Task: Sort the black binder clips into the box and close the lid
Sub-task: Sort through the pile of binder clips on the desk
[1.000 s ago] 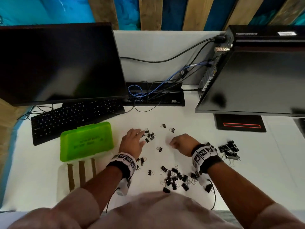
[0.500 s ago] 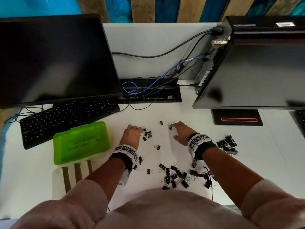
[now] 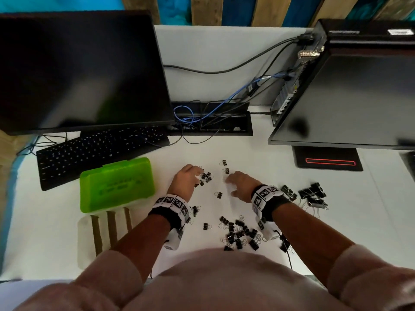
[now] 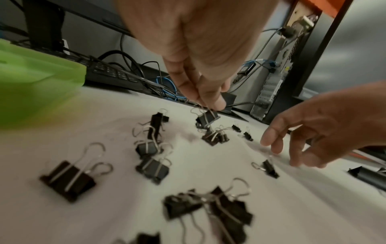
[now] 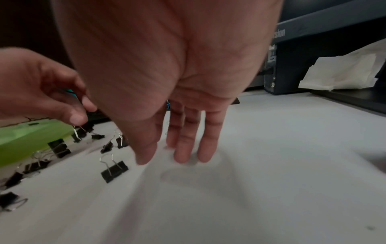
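Note:
Several black binder clips lie scattered on the white desk (image 3: 258, 153), with a dense heap (image 3: 240, 234) near my body and a pile of bigger ones (image 3: 311, 195) at the right. The green box (image 3: 116, 185) sits shut at the left. My left hand (image 3: 186, 180) pinches the wire handle of one small binder clip (image 4: 207, 118) above a little cluster (image 3: 205, 177). My right hand (image 3: 241, 185) hovers open over the desk, fingers straight (image 5: 188, 148), holding nothing, just right of two lone clips (image 3: 225, 170).
A keyboard (image 3: 98, 153) and a dark monitor (image 3: 78, 70) stand behind the box. A second monitor (image 3: 350, 97) and a cable tray (image 3: 211, 122) are at the back. Three wooden strips (image 3: 111, 230) lie below the box.
Both hands reached farther from my body. The left hand closed its fingers on a clip in the cluster. The right hand opened from a loose fist and spread over the desk.

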The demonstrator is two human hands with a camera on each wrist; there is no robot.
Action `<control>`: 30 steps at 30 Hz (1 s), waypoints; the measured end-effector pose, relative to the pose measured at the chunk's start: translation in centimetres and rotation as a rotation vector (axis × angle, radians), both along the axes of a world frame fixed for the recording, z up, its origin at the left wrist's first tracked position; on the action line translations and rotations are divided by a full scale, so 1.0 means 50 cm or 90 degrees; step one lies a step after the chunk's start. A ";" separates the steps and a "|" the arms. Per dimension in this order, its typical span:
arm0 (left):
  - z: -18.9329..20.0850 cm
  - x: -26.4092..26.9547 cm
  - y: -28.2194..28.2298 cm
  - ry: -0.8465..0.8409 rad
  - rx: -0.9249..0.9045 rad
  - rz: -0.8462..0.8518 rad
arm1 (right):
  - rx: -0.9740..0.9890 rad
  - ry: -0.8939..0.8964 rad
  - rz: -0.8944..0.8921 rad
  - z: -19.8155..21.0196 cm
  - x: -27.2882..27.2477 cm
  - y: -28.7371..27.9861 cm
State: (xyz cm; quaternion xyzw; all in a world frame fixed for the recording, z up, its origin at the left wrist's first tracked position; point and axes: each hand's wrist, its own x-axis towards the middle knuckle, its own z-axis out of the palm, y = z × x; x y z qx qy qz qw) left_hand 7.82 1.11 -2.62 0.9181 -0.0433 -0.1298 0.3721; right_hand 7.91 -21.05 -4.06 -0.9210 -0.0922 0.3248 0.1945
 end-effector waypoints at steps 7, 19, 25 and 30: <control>0.003 -0.103 -0.069 0.090 -0.158 -0.075 | -0.077 -0.006 -0.078 -0.005 -0.016 -0.028; -0.034 -0.179 -0.125 0.017 -0.020 -0.197 | 0.013 0.002 -0.068 -0.013 -0.056 -0.043; -0.035 -0.201 -0.127 0.102 0.001 -0.229 | 0.042 -0.057 -0.132 -0.004 -0.004 -0.029; -0.023 -0.188 -0.067 -0.030 0.092 -0.153 | 0.035 -0.003 -0.015 -0.004 0.049 -0.014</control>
